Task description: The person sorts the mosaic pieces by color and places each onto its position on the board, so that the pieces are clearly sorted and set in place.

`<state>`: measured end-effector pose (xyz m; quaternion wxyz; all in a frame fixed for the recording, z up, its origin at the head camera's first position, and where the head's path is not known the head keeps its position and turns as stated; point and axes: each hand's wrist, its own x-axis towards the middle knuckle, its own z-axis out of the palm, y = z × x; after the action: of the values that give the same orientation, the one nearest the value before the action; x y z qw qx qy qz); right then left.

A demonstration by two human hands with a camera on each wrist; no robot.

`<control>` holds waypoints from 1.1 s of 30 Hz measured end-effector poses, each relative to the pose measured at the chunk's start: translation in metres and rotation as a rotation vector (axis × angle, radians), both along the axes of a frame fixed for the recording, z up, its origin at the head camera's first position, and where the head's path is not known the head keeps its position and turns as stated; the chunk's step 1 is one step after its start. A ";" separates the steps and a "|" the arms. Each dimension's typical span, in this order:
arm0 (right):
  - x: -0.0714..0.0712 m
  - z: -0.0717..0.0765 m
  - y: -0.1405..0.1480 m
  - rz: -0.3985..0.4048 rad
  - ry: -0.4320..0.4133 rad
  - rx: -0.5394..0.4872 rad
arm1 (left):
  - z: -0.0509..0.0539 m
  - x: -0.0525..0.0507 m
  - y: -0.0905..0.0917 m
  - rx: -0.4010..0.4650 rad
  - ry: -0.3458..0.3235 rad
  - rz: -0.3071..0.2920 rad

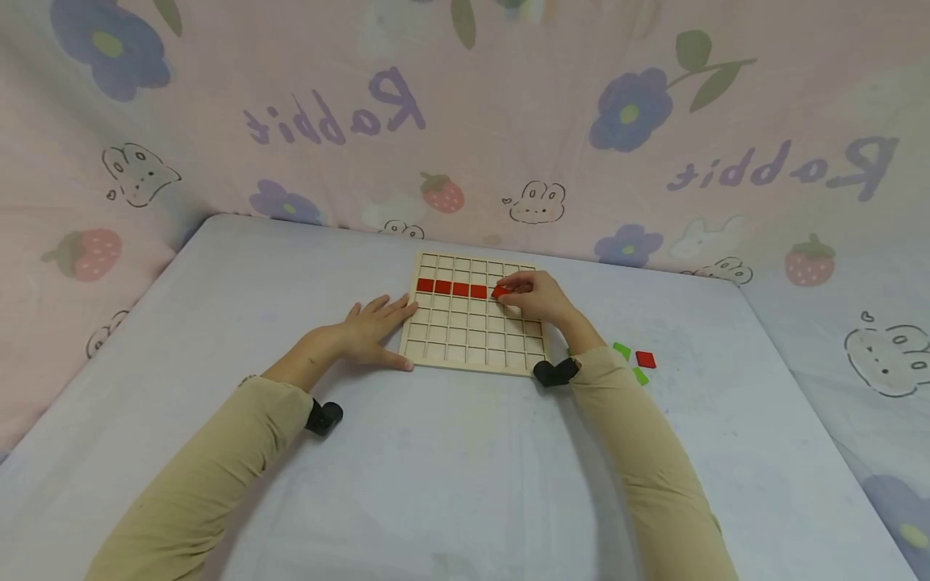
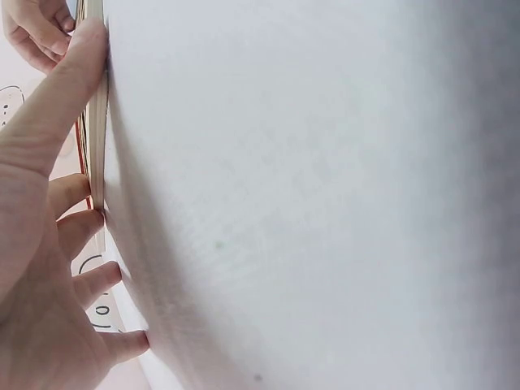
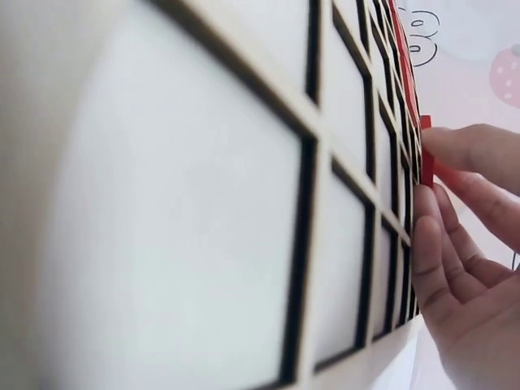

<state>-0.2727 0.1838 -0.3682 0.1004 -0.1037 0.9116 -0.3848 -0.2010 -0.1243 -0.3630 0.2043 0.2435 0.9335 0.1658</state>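
A wooden grid board (image 1: 458, 367) lies on the white table, with several red tiles (image 1: 461, 289) side by side in one row toward its far side. My right hand (image 1: 538, 297) pinches another red tile (image 1: 500, 292) over that row, just right of the others. The right wrist view shows this tile (image 3: 426, 150) on edge between thumb and finger of the hand (image 3: 475, 268), at the grid's surface. My left hand (image 1: 370, 332) rests with spread fingers against the board's left edge; in the left wrist view the hand's (image 2: 49, 244) thumb touches the board's side (image 2: 97, 138).
Right of the board, near my right wrist, lie a loose red tile (image 1: 646, 360) and two green tiles (image 1: 640, 376). A patterned cloth (image 1: 465, 121) with rabbits and flowers hangs behind the table (image 1: 407, 484). A black wrist device (image 1: 324, 417) is on each arm.
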 end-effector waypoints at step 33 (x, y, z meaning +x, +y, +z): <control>-0.002 0.001 -0.003 0.000 -0.010 0.025 | 0.002 0.001 0.001 -0.007 -0.007 0.002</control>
<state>-0.2745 0.1804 -0.3671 0.1061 -0.1005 0.9158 -0.3741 -0.2004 -0.1234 -0.3610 0.2080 0.2415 0.9336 0.1636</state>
